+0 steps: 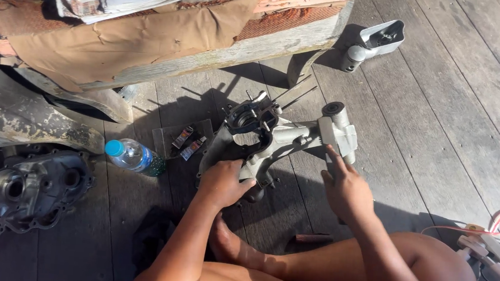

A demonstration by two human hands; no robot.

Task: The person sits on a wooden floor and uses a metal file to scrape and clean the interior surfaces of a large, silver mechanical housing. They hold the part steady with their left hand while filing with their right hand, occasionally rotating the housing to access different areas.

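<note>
The grey plank floor (pixel 442 114) carries a grey metal engine casing (pixel 274 139), a darker casing half (pixel 29 188) at the left, a plastic bottle (pixel 136 156) on its side, two small tubes (pixel 187 143), perhaps glue, and a grey metal part (pixel 373 42) beside the wooden bench (pixel 257 43).

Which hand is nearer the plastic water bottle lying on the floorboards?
Left. The left hand grips the metal engine casing just right of the bottle; the right hand is farther right.

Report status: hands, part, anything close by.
Left hand grips engine casing; right hand touches its mount end. Casing rests on plank floor. Water bottle lies near left.
</note>
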